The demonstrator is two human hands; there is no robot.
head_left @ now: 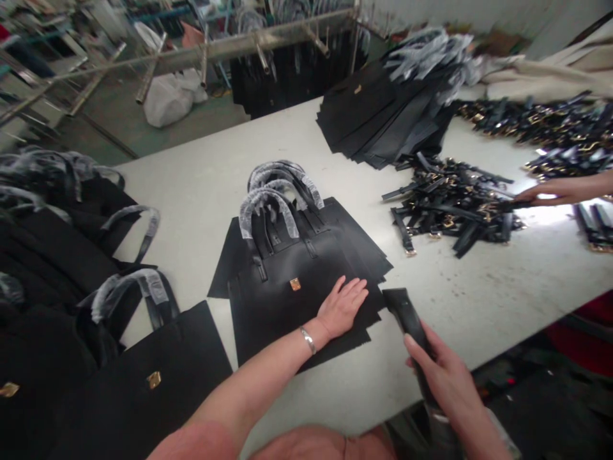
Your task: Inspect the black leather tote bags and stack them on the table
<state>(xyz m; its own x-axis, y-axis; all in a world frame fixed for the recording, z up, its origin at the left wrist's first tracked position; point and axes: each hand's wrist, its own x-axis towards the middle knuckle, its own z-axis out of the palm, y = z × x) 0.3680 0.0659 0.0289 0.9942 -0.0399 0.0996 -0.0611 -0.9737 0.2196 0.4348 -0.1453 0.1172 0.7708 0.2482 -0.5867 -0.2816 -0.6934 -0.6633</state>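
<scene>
A black handbag panel [272, 306] with a small gold clasp plate lies on top of a stack in front of me. Its looped handles [268, 198] are wrapped in clear plastic. My left hand [341, 308] rests flat on the panel's right side, fingers stretched out. To the right of the stack, my right hand [443, 367] grips a long black strap-like piece [405, 313]. Its wider end points away from me towards the stack; I cannot make out exactly what it is.
More black bag panels [191, 345] with wrapped handles pile up on the left. Another panel stack [383, 115] lies at the back of the white table [186, 172]. Short buckled straps [450, 204] form a heap at right, touched by another person's hand [550, 190]. Behind stands a metal rack [230, 45].
</scene>
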